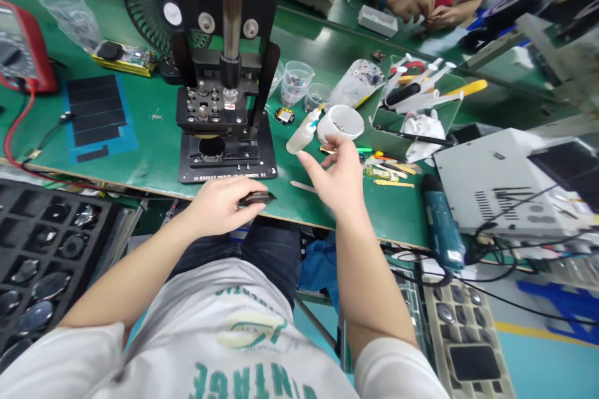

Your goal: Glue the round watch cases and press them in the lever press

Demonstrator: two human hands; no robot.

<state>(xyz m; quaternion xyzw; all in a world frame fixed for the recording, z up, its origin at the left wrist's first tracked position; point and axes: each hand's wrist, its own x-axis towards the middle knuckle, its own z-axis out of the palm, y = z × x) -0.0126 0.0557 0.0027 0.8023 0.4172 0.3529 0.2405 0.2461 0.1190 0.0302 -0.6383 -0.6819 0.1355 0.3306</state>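
My left hand [226,204] is closed, thumb and fingers pinching a small dark, glossy flat part [258,198] at the bench's front edge. Its exact kind cannot be made out. Just behind it stands a black press [224,153] with a round dark recess in its base. My right hand [337,177] is over the bench, thumb and fingers apart, with nothing visible in it. Beyond its fingertips are a white tub [340,123] and a small white dropper bottle [302,136]. A thin pale strip [303,186] lies beside the right thumb.
Hand tools [390,169] lie right of the tub, before a clear holder [379,117]. Plastic cups [297,82] stand behind. A blue sheet with black strips [98,115] and red multimeter [23,50] are left. A teal electric tool [442,221] sits right; a co-worker's hands [428,9] work opposite.
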